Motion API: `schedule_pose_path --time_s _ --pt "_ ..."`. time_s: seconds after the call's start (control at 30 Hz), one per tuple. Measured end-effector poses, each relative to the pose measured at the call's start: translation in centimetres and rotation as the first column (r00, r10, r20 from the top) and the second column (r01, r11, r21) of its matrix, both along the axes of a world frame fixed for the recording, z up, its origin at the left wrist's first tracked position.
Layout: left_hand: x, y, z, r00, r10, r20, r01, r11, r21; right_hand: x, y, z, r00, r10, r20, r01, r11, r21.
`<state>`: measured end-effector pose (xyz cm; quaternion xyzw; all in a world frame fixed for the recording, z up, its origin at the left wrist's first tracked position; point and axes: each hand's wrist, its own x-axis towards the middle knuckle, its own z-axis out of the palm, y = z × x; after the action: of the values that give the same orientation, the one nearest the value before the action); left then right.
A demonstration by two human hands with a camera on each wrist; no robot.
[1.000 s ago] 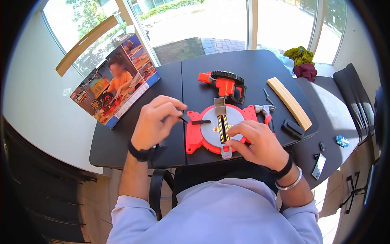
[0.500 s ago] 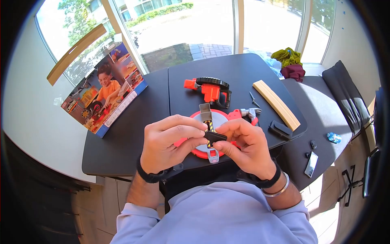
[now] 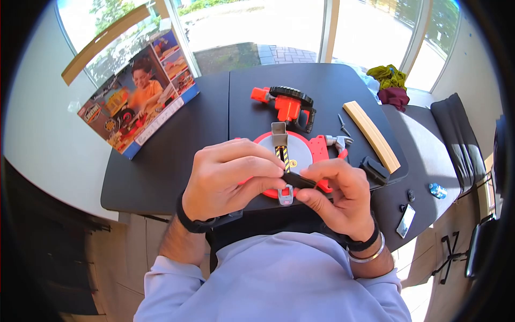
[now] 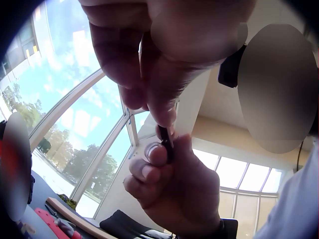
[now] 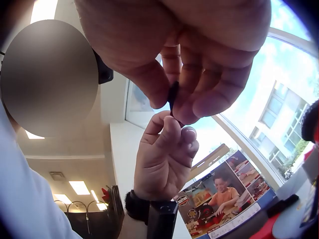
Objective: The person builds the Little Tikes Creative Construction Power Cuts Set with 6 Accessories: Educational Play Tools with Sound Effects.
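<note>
Both hands meet over the front of a red toy saw base point(image 3: 320, 152) with a grey round plate point(image 3: 302, 151) and a yellow-and-black striped slot. Between them is a small flat black strip point(image 3: 300, 181). My left hand point(image 3: 228, 174) pinches its left end between thumb and fingertips. At the other end, the thumb and index finger of my right hand point(image 3: 340, 196) grip it. In the right wrist view the strip point(image 5: 173, 93) appears edge-on. A second black strip point(image 5: 282, 204) lies on the base, hidden behind my left hand in the head view.
Behind the base stands a red and black toy circular saw point(image 3: 289, 107). To the right lie a toy hammer point(image 3: 339, 143), a grey screw point(image 3: 344, 125), a wooden strip point(image 3: 371, 137) and a black case point(image 3: 375, 170). A picture box point(image 3: 140, 99) stands at the left.
My left hand has carried the black strip right from the base's left side. My right hand has left the striped slot and taken the strip's other end. Both now hold it.
</note>
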<state>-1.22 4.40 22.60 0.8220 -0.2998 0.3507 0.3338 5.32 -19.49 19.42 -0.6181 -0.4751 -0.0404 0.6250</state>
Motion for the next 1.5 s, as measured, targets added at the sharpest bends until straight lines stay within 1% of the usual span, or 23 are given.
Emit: schedule_pose_path --time_s 0.03,0.07,0.13,0.17,0.2,0.27,0.3,0.33,0.37,0.4,0.43,0.47,0.53,0.57,0.6,0.67,0.73,0.8,0.97,1.13,1.37,1.43,1.5 --pt "0.0 0.0 -0.1 1.000 -0.027 0.011 0.027 0.999 0.021 0.1 0.0 0.2 0.997 -0.062 0.043 0.064 0.997 -0.035" --pt "-0.1 0.0 -0.3 0.998 -0.055 0.021 0.054 0.998 0.040 0.4 0.0 0.2 0.998 -0.047 0.038 0.049 0.997 -0.055" --pt "-0.1 -0.3 -0.4 0.998 -0.057 -0.024 0.058 0.998 0.031 1.3 -0.1 0.3 0.924 -0.161 0.348 0.225 0.963 -0.151" --pt "0.2 -0.3 -0.5 0.998 0.002 -0.058 0.002 0.997 0.071 1.7 0.3 0.3 0.867 -0.244 0.435 0.312 0.945 -0.093" --pt "0.6 -0.1 -0.7 0.994 0.061 -0.093 -0.051 0.992 0.113 2.1 0.3 0.2 0.869 -0.230 0.439 0.305 0.946 -0.109" --pt "2.2 1.4 -2.0 0.992 0.075 -0.100 -0.066 0.994 0.088 3.0 -0.3 0.1 0.814 -0.427 0.394 0.518 0.840 -0.160" --pt "3.0 2.5 -2.7 0.971 0.107 -0.214 -0.089 0.992 0.090 3.9 -0.8 0.4 0.846 -0.428 0.319 0.506 0.832 -0.227" --pt "3.5 3.5 -3.5 0.936 0.135 -0.324 -0.109 0.989 0.097 5.1 -1.1 0.0 0.850 -0.414 0.327 0.499 0.832 -0.242" --pt "4.3 4.7 -4.8 0.937 0.138 -0.322 -0.117 0.990 0.084 6.6 -1.3 -1.2 0.900 -0.402 0.167 0.435 0.858 -0.273" --pt "5.1 5.9 -6.2 0.902 0.236 -0.362 -0.177 0.966 0.189 8.0 -1.4 -2.2 0.924 -0.383 0.006 0.369 0.884 -0.288" --pt "5.5 6.4 -6.3 0.859 0.335 -0.387 -0.229 0.927 0.296 8.7 -1.4 -2.6 0.918 -0.388 0.078 0.391 0.857 -0.337" --pt "5.7 6.8 -6.5 0.861 0.340 -0.379 -0.239 0.927 0.288 9.3 -1.3 -2.8 0.920 -0.380 0.091 0.388 0.858 -0.337" --pt "5.7 7.0 -7.1 0.745 0.420 -0.518 -0.247 0.895 0.371 9.8 -1.2 -2.9 0.929 -0.325 0.175 0.367 0.766 -0.527" --pt "5.7 7.1 -7.3 0.741 0.417 -0.526 -0.250 0.899 0.360 9.8 -1.0 -2.5 0.927 -0.308 0.215 0.375 0.716 -0.589" --pt "5.8 7.2 -7.4 0.735 0.433 -0.522 -0.263 0.892 0.369 10.1 -0.7 -2.6 0.930 -0.302 0.210 0.366 0.709 -0.602" --pt "5.7 7.0 -7.7 0.728 0.442 -0.523 -0.267 0.887 0.377 10.8 -0.2 -3.0 0.912 -0.252 0.324 0.400 0.721 -0.566" --pt "5.8 6.7 -7.7 0.725 0.475 -0.499 -0.320 0.874 0.367 11.5 0.2 -3.5 0.912 -0.248 0.326 0.399 0.716 -0.573" --pt "5.8 6.5 -7.5 0.720 0.475 -0.506 -0.322 0.875 0.363 12.0 0.6 -4.0 0.897 -0.209 0.390 0.426 0.650 -0.630" --pt "5.8 6.6 -8.3 0.738 0.466 -0.487 -0.328 0.880 0.344 12.3 0.9 -5.1 0.905 -0.206 0.371 0.403 0.691 -0.600" --pt "5.7 6.2 -7.6 0.730 0.489 -0.478 -0.330 0.864 0.379 12.7 0.9 -5.1 0.889 -0.160 0.428 0.420 0.655 -0.628" --pt "5.6 5.9 -7.6 0.708 0.544 -0.450 -0.362 0.827 0.430 13.1 1.3 -4.8 0.897 -0.141 0.418 0.405 0.642 -0.651" --pt "5.5 6.0 -7.7 0.726 0.521 -0.449 -0.359 0.844 0.399 12.9 1.4 -4.1 0.944 -0.195 0.265 0.328 0.594 -0.734" --pt "5.4 5.8 -7.6 0.726 0.520 -0.449 -0.359 0.844 0.398 12.8 1.7 -3.6 0.948 -0.201 0.246 0.318 0.569 -0.758"
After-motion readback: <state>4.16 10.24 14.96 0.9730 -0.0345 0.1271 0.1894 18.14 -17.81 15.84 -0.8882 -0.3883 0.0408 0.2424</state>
